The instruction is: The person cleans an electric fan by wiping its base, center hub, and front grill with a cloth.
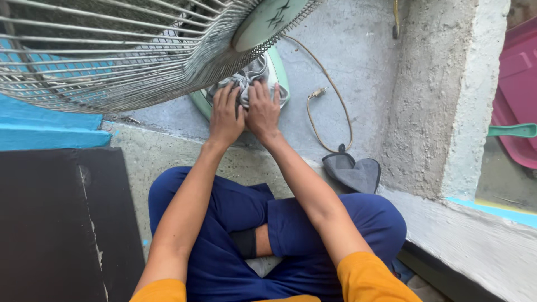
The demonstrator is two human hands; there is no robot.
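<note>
Both hands, left hand and right hand, press flat on a grey cloth, fingers spread, not clenched. The wire fan guard at upper left hides much of the cloth and the green fan base.

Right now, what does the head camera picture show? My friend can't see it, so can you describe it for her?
A seated person presses the left hand and right hand onto a grey cloth on the pale green base of a fan with a metal grille. A cord and another grey cloth lie on the concrete floor nearby.

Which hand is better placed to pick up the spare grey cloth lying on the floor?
Probably the right hand: the spare grey cloth lies on its side, beside the right forearm; the left hand would cross over.
</note>
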